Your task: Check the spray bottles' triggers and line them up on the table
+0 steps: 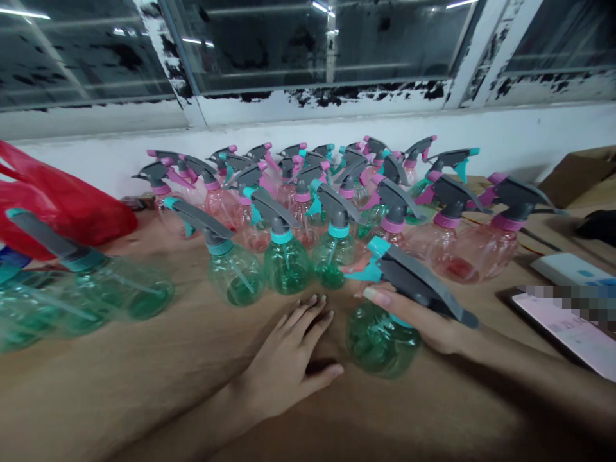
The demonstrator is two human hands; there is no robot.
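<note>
Left on the surface (192,350), a red bag (72,205) sits toward the far edge, with two or more green bottles (144,292) on its near side; open room runs from these to the left hand (291,359), which is palm down with fingers loosely spread, holding nothing; beyond its fingertips stands a row of three bottles (287,269), and behind that a crowd, many with pink collars, fills the strip toward the far edge; right of the left hand, the held bottle (380,350) is gripped round its neck by the right hand (423,317); its nozzle points left, toward the far edge, the head's long axis slanting back toward the near right; whether its base touches the surface, I cannot tell; at the right lies a phone (565,337).
</note>
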